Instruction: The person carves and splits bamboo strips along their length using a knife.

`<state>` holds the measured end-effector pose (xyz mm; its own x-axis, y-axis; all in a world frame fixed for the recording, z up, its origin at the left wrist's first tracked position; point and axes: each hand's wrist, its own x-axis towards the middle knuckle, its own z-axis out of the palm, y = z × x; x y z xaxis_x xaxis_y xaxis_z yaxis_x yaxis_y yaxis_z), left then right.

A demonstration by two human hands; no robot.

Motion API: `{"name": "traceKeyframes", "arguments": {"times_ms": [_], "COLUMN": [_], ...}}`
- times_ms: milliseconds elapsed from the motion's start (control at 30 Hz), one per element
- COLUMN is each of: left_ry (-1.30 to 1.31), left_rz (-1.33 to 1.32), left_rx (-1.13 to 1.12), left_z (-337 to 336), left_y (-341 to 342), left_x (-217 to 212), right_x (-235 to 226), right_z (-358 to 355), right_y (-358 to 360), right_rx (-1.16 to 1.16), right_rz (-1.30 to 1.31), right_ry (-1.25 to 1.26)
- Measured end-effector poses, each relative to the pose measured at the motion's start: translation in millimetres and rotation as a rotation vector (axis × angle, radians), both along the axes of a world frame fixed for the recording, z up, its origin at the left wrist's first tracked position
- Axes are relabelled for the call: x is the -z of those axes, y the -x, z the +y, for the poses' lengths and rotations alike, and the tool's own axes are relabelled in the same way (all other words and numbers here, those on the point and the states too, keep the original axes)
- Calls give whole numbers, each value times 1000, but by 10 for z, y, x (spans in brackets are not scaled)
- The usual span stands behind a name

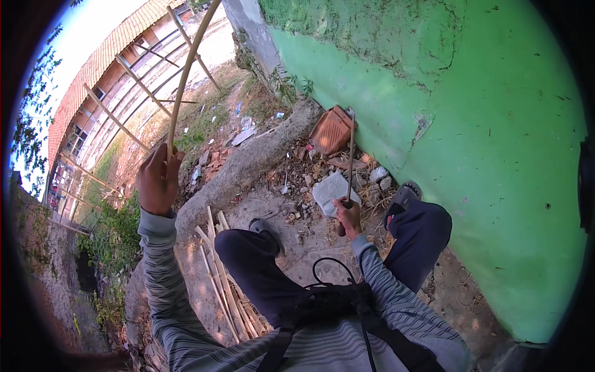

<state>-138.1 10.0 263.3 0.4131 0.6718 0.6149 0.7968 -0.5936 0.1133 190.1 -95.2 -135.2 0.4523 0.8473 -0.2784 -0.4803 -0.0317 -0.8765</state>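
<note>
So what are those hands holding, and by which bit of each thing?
The left hand holds a long stick near its lower end. The right hand holds a long, thin tool by its dark handle.

There are two bare hands: one left hand (160, 183) and one right hand (349, 217). I count one long, bent tan stick (188, 71) and one long, thin tool with a dark brown handle (351, 158). There is one flat, whitish slab (328, 189), two dark grey sandals (269, 233), two dark blue trouser legs (245, 251), two black straps (404, 348) and one big green painted wall (496, 155). There are more than four thin, pale wooden strips (224, 288), but they overlap too much to count.
</note>
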Motion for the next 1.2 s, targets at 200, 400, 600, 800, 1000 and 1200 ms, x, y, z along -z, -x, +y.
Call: {"name": "traceKeyframes", "arguments": {"times_ms": [200, 400, 600, 800, 1000, 1200], "left_ry": [60, 185, 217, 316, 420, 536], "left_rz": [-651, -1012, -1402, -1528, -1451, -1371], "left_rx": [206, 359, 525, 504, 549, 592], "left_z": [334, 316, -60, -431, -554, -669], "left_y": [118, -7, -520, -895, -1020, -1108], "left_x": [-303, 49, 942, 1544, 1751, 1888], "right_x": [-387, -617, -621, -550, -634, -722], "right_z": [-39, -195, -242, -284, -277, -306], "right_y": [-95, -142, -85, 88, 257, 311], "right_rx": [7, -7, -16, 11, -20, -222], "right_rz": [74, 127, 27, -125, -185, -361], "right_ry": [-34, -71, -117, -99, -144, -179]}}
